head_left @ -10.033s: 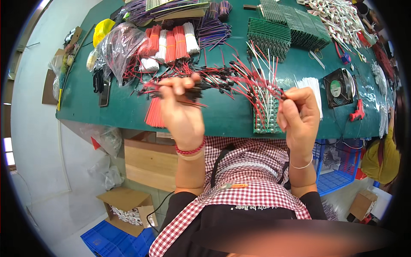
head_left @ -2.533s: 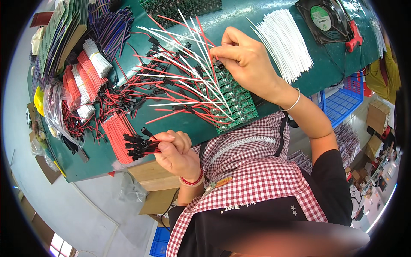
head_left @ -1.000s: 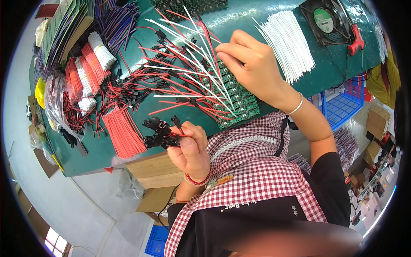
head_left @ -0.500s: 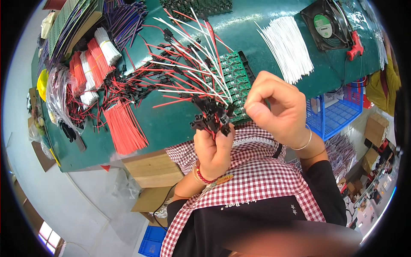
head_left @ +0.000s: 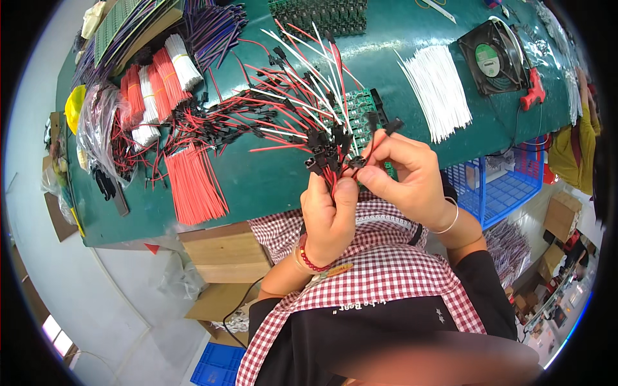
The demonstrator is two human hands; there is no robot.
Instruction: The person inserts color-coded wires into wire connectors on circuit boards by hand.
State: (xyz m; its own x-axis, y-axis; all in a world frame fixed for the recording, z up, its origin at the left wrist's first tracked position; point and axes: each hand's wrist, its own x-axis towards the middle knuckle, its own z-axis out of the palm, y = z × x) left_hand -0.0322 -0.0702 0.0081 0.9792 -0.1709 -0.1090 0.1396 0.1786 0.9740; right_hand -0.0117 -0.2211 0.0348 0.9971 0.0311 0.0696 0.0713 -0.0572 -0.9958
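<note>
My left hand (head_left: 329, 209) is closed round a bunch of red and black wires with black plug connectors (head_left: 327, 151), which stick up above the fingers. Beside it, my right hand (head_left: 409, 177) pinches a thin wire lead (head_left: 372, 149) that has black connectors at its end. The two hands nearly meet at the bunch. Just beyond them lies a green circuit board panel (head_left: 360, 116), partly hidden by the hands and the bunch. White and red wires (head_left: 309, 90) fan out over the panel and away to the left.
Red wires (head_left: 195, 186) and white wires (head_left: 438, 93) lie in loose bundles either side. A black fan (head_left: 492, 58) stands at the right near a red-handled tool (head_left: 533, 90). More circuit boards (head_left: 318, 16) lie at the back. A blue crate (head_left: 502, 183) stands beyond the table edge (head_left: 154, 239).
My right hand has moved left to the bunch and now pinches a wire lead. The left hand keeps its hold, shifted slightly right in the picture. The whole view has shifted a little.
</note>
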